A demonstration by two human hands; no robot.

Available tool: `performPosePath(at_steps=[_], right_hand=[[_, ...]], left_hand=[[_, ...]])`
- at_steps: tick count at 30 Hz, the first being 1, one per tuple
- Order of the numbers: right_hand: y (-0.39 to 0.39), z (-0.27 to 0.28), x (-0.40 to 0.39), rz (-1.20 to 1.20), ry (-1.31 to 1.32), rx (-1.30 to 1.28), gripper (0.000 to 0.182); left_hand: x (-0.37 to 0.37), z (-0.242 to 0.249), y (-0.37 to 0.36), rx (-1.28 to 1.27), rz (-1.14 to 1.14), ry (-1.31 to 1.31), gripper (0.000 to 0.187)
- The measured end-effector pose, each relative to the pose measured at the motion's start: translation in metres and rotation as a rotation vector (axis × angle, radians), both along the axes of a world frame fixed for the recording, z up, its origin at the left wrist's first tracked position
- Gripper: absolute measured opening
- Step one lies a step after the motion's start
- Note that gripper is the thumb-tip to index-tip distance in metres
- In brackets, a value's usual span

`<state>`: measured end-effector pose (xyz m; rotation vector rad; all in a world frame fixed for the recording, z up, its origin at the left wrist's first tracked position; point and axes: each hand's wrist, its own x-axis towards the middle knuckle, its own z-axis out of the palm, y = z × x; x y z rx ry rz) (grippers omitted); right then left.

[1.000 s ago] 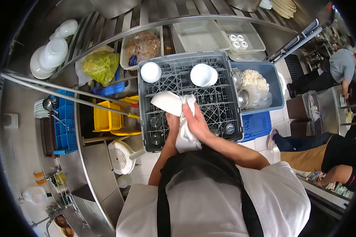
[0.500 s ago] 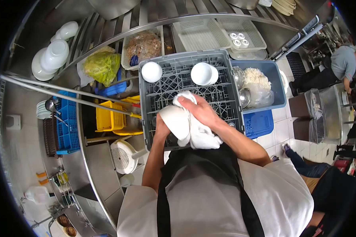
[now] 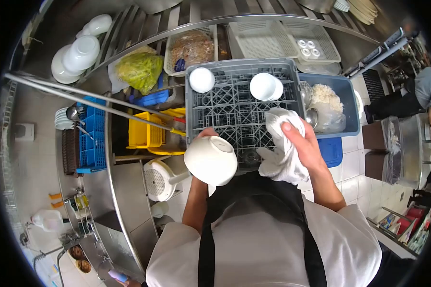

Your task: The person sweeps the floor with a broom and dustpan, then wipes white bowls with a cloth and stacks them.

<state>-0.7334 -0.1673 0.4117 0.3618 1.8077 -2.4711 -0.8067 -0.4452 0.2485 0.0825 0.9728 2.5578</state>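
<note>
In my left hand is a white bowl, tilted with its foot ring facing up and away; most of that hand's fingers are hidden behind it. My right hand is closed around a bunched white cloth, its thumb pressed on top. Cloth and bowl are apart. Both are over the near part of a grey dish rack. Inside the rack, a white cup stands at the far left and white cups sit together at the far right.
Right of the rack sits a blue-grey tub of white food and bags. Yellow baskets and a blue basket are left. White bowls rest on the slatted shelf. A person stands far right.
The cloth has come off the bowl and moved right with my right hand. My left hand has turned the bowl, showing its base. Another person at lower right has mostly left view.
</note>
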Motion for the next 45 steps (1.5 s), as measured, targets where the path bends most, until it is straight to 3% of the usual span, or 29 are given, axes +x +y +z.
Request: performPosePath(at_steps=[3,9,12,19,22,23,24,27,28,29,30,31,34,35,36,37,39,41,42,43,45], right_hand=[[-0.013,0.012,0.009,0.046,0.127,0.144,0.03],[-0.041,0.011,-0.006,0.231,0.629,0.458,0.025],[-0.047,0.018,-0.011,0.437,0.577,0.442,0.037],[-0.05,0.021,-0.016,0.425,0.635,0.432,0.044],[-0.047,0.018,-0.016,0.401,0.582,0.393,0.044],[-0.036,0.017,-0.017,0.509,0.491,0.306,0.043],[-0.026,0.016,-0.016,0.614,0.397,0.217,0.042],[-0.022,0.019,-0.011,0.334,0.235,0.057,0.029],[-0.023,0.017,-0.011,0.261,0.233,0.138,0.026],[-0.024,0.008,-0.018,0.166,0.473,0.417,0.027],[-0.027,0.0,-0.016,0.152,0.508,0.547,0.027],[-0.031,-0.009,-0.014,0.141,0.543,0.675,0.028],[-0.051,-0.067,-0.016,0.102,0.502,1.09,0.027],[-0.052,-0.093,-0.017,0.113,0.445,1.266,0.026],[-0.053,-0.112,-0.017,0.109,0.442,1.269,0.026],[-0.054,-0.128,-0.017,0.206,0.314,1.273,0.023],[-0.052,-0.131,-0.02,0.302,0.189,1.274,0.02],[-0.043,-0.128,-0.02,0.724,0.153,1.085,0.015],[-0.033,-0.105,-0.023,0.809,0.084,1.026,0.016],[-0.021,-0.09,-0.021,0.809,0.086,1.026,0.016],[0.003,-0.073,-0.017,0.473,0.124,1.019,0.022]], left_hand=[[0.007,0.006,0.001,-0.02,-0.01,0.011,0.031],[0.026,0.017,0.008,-0.025,-0.082,0.039,0.031],[0.03,0.019,0.01,-0.034,-0.105,0.047,0.031],[0.033,0.024,0.012,-0.09,-0.111,0.072,0.031],[0.03,0.024,0.014,-0.119,-0.068,0.089,0.031],[0.028,0.022,0.013,-0.14,-0.037,0.097,0.031],[0.025,0.02,0.013,-0.177,-0.001,0.116,0.031],[0.012,0.008,0.016,-0.419,0.164,0.264,0.031],[0.006,0.005,0.019,-0.534,0.197,0.281,0.031],[0.003,0.015,0.028,-0.641,0.213,0.269,0.031],[0.002,0.044,0.043,-0.746,0.18,0.026,0.03],[-0.001,0.04,0.048,-0.765,0.112,-0.007,0.027],[0.0,0.019,0.051,-0.929,0.068,0.136,0.027],[0.002,0.018,0.056,-1.147,0.066,0.23,0.029],[0.002,0.016,0.06,-1.363,0.067,0.326,0.032],[0.003,0.015,0.061,-1.362,0.064,0.327,0.032],[0.0,0.011,0.063,-1.656,0.0,0.375,0.037],[-0.004,0.0,0.056,-1.678,-0.021,0.4,0.04],[-0.005,-0.005,0.049,-1.668,-0.106,0.385,0.039],[-0.006,-0.013,0.041,-1.658,-0.193,0.37,0.039],[-0.014,-0.025,0.017,-1.623,-0.19,0.468,0.042]])
